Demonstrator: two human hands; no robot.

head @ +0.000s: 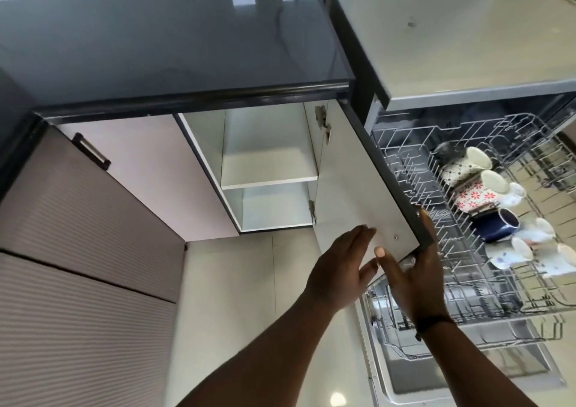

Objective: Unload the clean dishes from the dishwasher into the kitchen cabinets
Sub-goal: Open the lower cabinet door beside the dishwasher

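Dishes, all mugs, lay on their sides in the dishwasher's upper rack, which stood pulled out at the right of the head view: a white dotted mug, a mug with red flowers, a dark blue mug and more pale cups in a row along the rack's right half. The wire tines on the rack's left half held nothing. Below it the dishwasher door hung open over the floor.

Just left of the rack, the cabinet door stood swung wide, its dark outer edge running close along the rack's left rim. The right hand gripped that door's lower corner, thumb on the pale inner face, fingers curled round the dark edge. The left hand hovered beside it, fingers straight and loosely spread near the inner face; whether they touched it could not be told.

Behind the door the open cabinet showed two bare white shelves under the dark glossy worktop. A shut door with a black handle lay to its left.
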